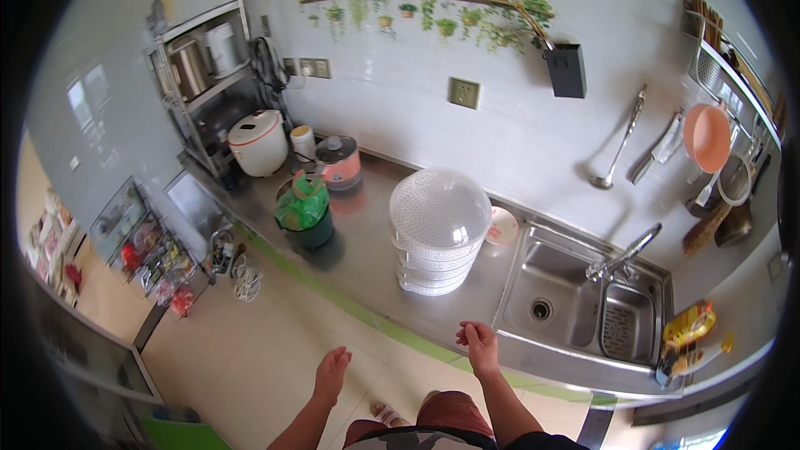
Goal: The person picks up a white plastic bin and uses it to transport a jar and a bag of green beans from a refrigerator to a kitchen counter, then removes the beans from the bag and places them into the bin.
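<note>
My left hand (332,372) hangs over the tiled floor, short of the counter, with its fingers curled together and nothing visible in it. At the front edge of the steel counter (362,262), my right hand (480,345) is loosely closed and also appears to hold nothing. Beyond the hands stands a stack of white perforated baskets (434,265), topped by a translucent dotted dome cover (440,209). A pale bowl with a pink rim (502,225) sits behind the stack, partly hidden by it. To the right of my right hand is a double-bowl stainless steel sink (559,262).
Farther left stand a dark green bin with a green plastic bag (304,206), a pink electric pot (338,162) and a white rice cooker (257,142). A faucet (625,256) reaches over the sink. Yellow bottles (689,325) stand at its right; utensils hang on the wall.
</note>
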The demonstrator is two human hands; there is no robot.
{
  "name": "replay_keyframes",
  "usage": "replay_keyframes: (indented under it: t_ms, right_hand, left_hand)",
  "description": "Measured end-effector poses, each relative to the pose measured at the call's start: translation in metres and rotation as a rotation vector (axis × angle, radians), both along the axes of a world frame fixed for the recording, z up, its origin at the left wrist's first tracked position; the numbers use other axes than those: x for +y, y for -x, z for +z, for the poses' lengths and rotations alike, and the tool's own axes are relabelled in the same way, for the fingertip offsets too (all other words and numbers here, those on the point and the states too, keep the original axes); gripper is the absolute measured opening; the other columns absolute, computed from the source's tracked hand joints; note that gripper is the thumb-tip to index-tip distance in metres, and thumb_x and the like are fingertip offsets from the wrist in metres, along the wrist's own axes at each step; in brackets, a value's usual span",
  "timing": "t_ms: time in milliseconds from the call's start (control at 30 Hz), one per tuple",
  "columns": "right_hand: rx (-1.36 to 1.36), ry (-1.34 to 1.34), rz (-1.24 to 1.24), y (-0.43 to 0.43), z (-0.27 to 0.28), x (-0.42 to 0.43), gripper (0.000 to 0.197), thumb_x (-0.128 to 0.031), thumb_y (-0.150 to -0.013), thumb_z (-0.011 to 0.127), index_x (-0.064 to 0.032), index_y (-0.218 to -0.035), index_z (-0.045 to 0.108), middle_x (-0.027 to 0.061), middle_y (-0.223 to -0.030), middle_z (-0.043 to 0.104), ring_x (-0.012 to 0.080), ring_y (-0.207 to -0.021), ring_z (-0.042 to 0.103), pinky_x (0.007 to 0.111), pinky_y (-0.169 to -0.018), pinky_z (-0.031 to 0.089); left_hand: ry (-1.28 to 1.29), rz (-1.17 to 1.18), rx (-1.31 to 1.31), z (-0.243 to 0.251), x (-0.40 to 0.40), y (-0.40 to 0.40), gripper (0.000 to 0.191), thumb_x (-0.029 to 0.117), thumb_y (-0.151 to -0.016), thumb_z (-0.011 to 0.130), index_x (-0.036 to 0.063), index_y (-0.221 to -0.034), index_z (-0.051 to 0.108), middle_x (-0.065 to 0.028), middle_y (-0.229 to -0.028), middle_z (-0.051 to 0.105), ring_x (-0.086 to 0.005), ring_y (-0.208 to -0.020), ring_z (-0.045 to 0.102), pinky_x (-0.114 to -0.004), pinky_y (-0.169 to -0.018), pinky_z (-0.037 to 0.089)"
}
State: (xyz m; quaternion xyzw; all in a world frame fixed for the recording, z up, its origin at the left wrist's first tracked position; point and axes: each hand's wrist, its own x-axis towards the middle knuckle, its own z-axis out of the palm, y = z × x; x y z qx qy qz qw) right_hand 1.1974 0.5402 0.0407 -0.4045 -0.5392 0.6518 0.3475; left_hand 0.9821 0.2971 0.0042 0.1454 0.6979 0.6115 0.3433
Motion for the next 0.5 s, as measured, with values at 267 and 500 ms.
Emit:
replay_keyframes:
  t_ms: [267,500]
  right_hand:
    - [-0.073,0.000,-0.068,0.012,-0.012,0.021,0.030,-0.021,-0.096,0.054,0.0030,-0.114,0.058,0.0097,-0.101,0.066,0.0165,-0.092,0.063,0.029,-0.079,0.049]
    - [-0.263,-0.113,-0.022,0.045,-0.048,0.085,0.057,-0.027,-0.092,0.060,0.0026,-0.136,0.040,0.0159,-0.135,0.048,0.0246,-0.124,0.048,0.035,-0.102,0.040]
  left_hand:
    - [-0.173,-0.256,-0.108,0.028,0.131,0.067,0.059,0.045,-0.098,0.041,0.0012,-0.138,0.039,-0.0143,-0.130,0.053,-0.0232,-0.122,0.050,-0.036,-0.103,0.035]
    - [-0.094,-0.268,-0.156,0.005,0.225,0.111,0.063,0.049,-0.097,0.040,0.0031,-0.141,0.035,-0.0140,-0.138,0.046,-0.0243,-0.128,0.043,-0.039,-0.107,0.029]
